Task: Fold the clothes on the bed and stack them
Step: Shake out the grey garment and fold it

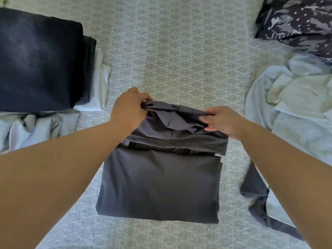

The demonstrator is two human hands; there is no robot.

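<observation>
Bare hands [128,109] [223,121] pinch smooth grey garment [158,186].

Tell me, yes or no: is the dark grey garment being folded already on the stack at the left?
No, the dark grey garment lies mid-bed, apart from the navy-topped stack, both hands gripping its far edge.

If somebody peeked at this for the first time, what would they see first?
First, two hands, the left hand and right hand, pinching the far edge of a dark grey garment in the middle of the patterned bed. Next, the folded navy stack at far left.
</observation>
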